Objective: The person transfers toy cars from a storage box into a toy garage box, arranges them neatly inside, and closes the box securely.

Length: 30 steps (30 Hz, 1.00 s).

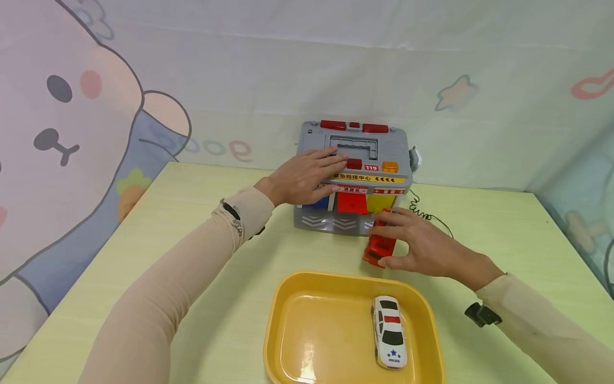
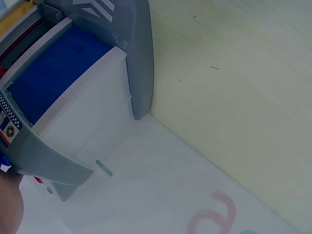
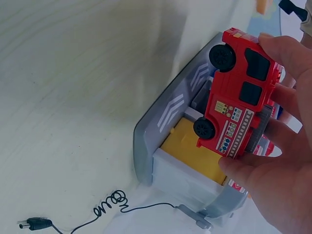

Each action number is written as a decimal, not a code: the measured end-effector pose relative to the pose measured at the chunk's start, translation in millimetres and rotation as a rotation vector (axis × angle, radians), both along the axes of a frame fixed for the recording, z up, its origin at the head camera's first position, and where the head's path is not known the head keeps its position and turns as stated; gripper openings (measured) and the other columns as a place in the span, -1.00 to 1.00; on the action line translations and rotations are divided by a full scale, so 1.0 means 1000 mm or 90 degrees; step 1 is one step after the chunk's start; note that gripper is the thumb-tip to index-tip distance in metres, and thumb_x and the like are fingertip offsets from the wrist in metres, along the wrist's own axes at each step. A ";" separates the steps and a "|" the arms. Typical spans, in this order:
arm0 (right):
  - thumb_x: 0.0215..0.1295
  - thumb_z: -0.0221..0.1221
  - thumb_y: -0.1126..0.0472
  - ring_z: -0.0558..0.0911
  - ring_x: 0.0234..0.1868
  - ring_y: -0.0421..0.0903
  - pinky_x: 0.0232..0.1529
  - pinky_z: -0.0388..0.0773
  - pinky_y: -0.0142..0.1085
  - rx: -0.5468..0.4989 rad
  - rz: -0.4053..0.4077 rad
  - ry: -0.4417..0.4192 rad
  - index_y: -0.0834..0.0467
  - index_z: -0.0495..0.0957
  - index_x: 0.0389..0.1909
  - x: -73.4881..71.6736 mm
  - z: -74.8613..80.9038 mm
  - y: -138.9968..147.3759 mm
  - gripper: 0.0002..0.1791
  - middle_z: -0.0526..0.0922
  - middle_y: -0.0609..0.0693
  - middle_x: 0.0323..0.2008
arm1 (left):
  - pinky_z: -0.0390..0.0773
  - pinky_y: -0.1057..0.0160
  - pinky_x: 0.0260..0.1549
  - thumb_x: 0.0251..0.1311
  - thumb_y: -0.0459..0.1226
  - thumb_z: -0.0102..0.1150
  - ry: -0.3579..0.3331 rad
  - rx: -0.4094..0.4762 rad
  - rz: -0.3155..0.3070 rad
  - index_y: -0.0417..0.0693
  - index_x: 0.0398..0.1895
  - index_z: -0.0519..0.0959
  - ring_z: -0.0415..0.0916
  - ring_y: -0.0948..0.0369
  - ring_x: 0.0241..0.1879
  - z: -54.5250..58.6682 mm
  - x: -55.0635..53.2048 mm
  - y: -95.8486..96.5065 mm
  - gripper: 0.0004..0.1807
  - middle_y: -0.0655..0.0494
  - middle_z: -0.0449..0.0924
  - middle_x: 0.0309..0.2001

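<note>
A grey toy fire station (image 1: 312,137) with red and orange lights on its roof stands at the back of the table. My left hand (image 1: 304,176) rests on its roof and front edge, fingers stretched out. Between a blue door (image 2: 63,73) and a yellow door (image 3: 192,148), the red middle door (image 1: 352,203) sticks outward. My right hand (image 1: 427,242) grips a red toy fire truck (image 3: 239,97) between thumb and fingers, at the right front of the station. The truck is tilted in the right wrist view, its wheels toward the station's front ramp (image 3: 163,114).
A yellow tray (image 1: 307,281) sits nearest me, with a white toy police car (image 1: 390,330) on its right side. A coiled black cord (image 3: 117,197) ending in a plug runs from the station's right side. A printed cloth (image 1: 268,80) hangs behind the table.
</note>
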State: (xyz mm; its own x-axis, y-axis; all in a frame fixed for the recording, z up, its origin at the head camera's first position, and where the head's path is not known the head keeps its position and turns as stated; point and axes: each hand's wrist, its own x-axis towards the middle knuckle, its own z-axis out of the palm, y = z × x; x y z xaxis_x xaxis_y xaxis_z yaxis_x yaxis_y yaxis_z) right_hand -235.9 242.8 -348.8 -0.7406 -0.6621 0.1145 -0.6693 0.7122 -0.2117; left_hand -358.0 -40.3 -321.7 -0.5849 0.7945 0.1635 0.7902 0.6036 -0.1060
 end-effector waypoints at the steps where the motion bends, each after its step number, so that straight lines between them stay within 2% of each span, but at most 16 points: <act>1: 0.14 0.42 -0.01 0.33 0.40 0.29 0.32 0.37 0.29 0.001 0.001 -0.002 0.05 0.60 0.22 -0.001 -0.001 0.000 -0.41 0.48 0.17 0.36 | -0.10 0.13 0.58 0.50 0.11 -0.19 0.000 0.001 0.000 0.01 0.57 0.12 -0.10 0.10 0.61 0.000 0.000 0.000 -0.31 0.13 0.05 0.59; 13: 0.15 0.42 -0.02 0.30 0.42 0.27 0.32 0.40 0.24 0.003 0.032 -0.019 0.06 0.58 0.25 -0.011 -0.014 -0.003 -0.37 0.43 0.15 0.41 | -0.06 0.13 0.58 0.49 0.11 -0.16 0.010 0.010 -0.006 0.00 0.56 0.14 -0.07 0.09 0.60 -0.003 -0.002 0.000 -0.30 0.11 0.08 0.58; 30: 0.18 0.39 -0.10 0.30 0.43 0.24 0.33 0.41 0.21 0.010 0.088 0.000 -0.03 0.55 0.28 -0.023 -0.024 -0.009 -0.36 0.46 0.13 0.38 | -0.04 0.12 0.57 0.47 0.13 -0.14 0.002 0.025 -0.001 -0.01 0.55 0.17 -0.06 0.08 0.60 -0.005 -0.001 0.001 -0.28 0.11 0.09 0.58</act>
